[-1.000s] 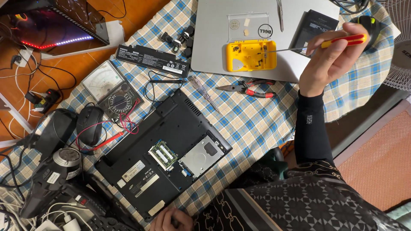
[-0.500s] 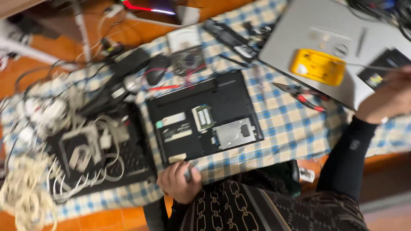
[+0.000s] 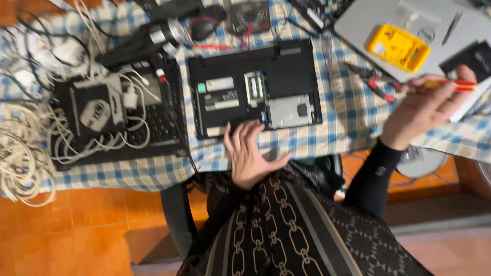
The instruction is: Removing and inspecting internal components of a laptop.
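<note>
On the checked cloth of the table (image 3: 353, 107), dead centre, sits the black laptop base (image 3: 254, 87), underside up w/ covers off, so memory slot (image 3: 254, 88) and silver drive bay (image 3: 292, 111) lie exposed. Your left hand (image 3: 250, 153) is spread flat, holding nothing, fingertips (image 3: 251, 130) touching the near edge of the base just beside the drive bay. Your right hand (image 3: 432, 105) is closed round a red-and-yellow screwdriver (image 3: 450, 86), up and off to the right, well apart from the base, w/ the shaft pointing left over the red-handled pliers (image 3: 376, 82).

Risks as I judge them:
- Bare fingers that close to open boards: static or a slip onto the memory could damage it. Keep the left hand on the plastic rim.
- The near edge of the base is close to the table edge; if you lean on it, it could tip or slide off towards your lap.
- Swinging the driver across while not looking could jab the drive bay or knock the pliers.
- Cable clutter at left, i.e. white cords (image 3: 23, 153) piled on the black keyboard tray (image 3: 115, 117), hangs past the edge; a snag w/ your elbow could drag the lot to the floor.
- Yellow parts case (image 3: 398, 47) rests on the grey laptop lid (image 3: 368, 20); a bump there could scatter its contents.
</note>
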